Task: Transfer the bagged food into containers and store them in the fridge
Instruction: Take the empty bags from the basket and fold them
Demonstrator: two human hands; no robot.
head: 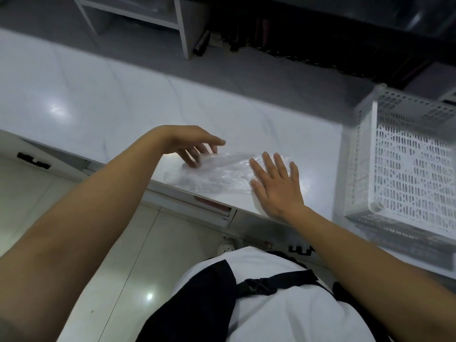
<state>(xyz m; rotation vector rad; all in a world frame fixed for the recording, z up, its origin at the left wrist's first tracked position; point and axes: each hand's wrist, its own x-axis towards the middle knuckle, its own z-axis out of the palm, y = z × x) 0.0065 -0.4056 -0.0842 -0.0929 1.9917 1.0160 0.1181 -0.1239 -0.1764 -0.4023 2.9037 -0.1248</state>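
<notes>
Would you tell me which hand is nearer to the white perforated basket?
The right hand: it lies flat on the clear plastic bag, just left of the basket. The left hand touches the bag's far end.

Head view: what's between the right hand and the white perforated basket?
Nothing. In the head view only bare white countertop lies between the right hand, flat on the clear plastic bag, and the basket.

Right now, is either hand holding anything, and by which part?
Neither grips anything. The right hand lies flat on the plastic bag; the left hand touches its left end.
</notes>
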